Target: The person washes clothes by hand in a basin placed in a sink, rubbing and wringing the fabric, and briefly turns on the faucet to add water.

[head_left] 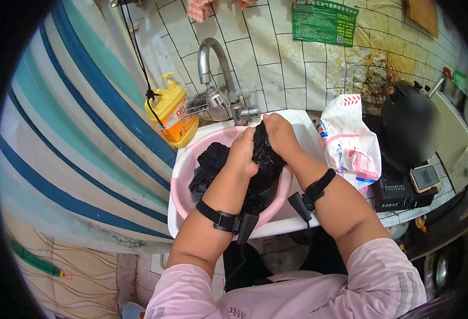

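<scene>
A pink basin (179,192) sits in the white sink (301,123), with wet black cloth (212,158) bunched inside it. Both of my hands are over the far side of the basin, gripping a raised part of this cloth. My left hand (242,150) is closed on it from the left. Close beside it, my right hand (279,134) is closed on the cloth from the right. Between the hands the fabric hangs down into the basin. Some of my fingertips are hidden by the cloth and the hands themselves.
A chrome faucet (216,58) rises behind the basin. To its left stands a yellow pump bottle (173,114). A white and pink plastic bag (351,143) is at the right, beside a black stove (398,189) bearing a dark pan (410,122). A striped curtain (85,117) hangs at the left.
</scene>
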`<state>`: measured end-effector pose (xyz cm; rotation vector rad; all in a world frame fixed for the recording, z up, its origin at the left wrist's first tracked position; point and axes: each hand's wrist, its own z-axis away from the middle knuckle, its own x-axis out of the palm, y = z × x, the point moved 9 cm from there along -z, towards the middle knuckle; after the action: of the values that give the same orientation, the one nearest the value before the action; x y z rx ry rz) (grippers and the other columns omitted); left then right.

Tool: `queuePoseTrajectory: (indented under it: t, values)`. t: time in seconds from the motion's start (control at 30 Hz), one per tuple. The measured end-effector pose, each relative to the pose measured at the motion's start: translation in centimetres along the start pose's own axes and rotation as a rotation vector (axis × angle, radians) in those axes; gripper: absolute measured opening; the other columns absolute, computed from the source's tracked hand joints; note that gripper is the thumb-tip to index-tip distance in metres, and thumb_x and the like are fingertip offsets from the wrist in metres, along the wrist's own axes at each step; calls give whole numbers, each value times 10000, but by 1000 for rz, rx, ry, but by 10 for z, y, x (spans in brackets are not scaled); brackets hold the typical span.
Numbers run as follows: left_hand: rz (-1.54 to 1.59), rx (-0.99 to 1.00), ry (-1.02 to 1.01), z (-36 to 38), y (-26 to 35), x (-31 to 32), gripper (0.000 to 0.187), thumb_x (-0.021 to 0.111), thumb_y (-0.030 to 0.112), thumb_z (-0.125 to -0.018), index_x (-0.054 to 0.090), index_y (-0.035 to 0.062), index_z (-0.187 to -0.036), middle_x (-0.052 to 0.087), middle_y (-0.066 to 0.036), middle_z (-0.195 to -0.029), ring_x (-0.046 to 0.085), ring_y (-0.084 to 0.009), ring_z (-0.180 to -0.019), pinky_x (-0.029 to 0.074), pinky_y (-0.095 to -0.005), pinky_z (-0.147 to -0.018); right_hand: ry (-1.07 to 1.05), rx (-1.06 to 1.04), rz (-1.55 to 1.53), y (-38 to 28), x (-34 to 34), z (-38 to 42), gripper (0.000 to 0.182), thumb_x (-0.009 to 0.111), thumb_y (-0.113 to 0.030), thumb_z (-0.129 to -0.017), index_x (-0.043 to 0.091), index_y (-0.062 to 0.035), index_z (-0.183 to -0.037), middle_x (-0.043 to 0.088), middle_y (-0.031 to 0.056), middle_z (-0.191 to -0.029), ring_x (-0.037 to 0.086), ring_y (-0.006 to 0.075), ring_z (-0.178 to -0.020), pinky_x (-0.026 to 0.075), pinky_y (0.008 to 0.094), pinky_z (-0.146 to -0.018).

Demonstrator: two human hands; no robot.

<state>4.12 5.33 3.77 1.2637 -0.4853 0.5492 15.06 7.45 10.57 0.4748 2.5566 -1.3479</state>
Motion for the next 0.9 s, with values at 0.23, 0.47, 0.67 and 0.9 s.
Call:
queuePoseTrajectory:
  t: [0.23,0.47,0.67,0.9]
  values:
    - [-14,-72,-87,8,-1,13,262,577,281,-902,583,47,-1019,627,-103,-978,634,-239,-830,538,-407,-697,-25,154,-228,31,-5,1,303,503,-276,-929,577,16,-895,608,252,-822,579,423,-817,457,420,-738]
    - [61,135,-51,9,11,8,264,535,332,-932,583,80,-995,620,-84,-974,617,-214,-892,518,-377,-790,-31,-352,-108,-72,-20,32,228,576,-211,-881,563,15,-909,583,171,-817,579,295,-783,449,342,-717]
    - [134,156,-80,19,2,17,242,464,239,-939,571,55,-1055,623,-103,-990,626,-222,-915,524,-398,-798,-106,-143,-16,-53,-10,23,207,567,-232,-850,587,-28,-879,606,208,-828,575,418,-790,465,442,-682]
    - [60,-47,-45,23,-8,21,244,542,205,-866,606,25,-1018,660,-123,-955,649,-285,-858,531,-456,-790,91,26,-109,4,-28,5,249,523,-249,-921,568,-4,-928,598,224,-757,591,355,-726,462,394,-671]
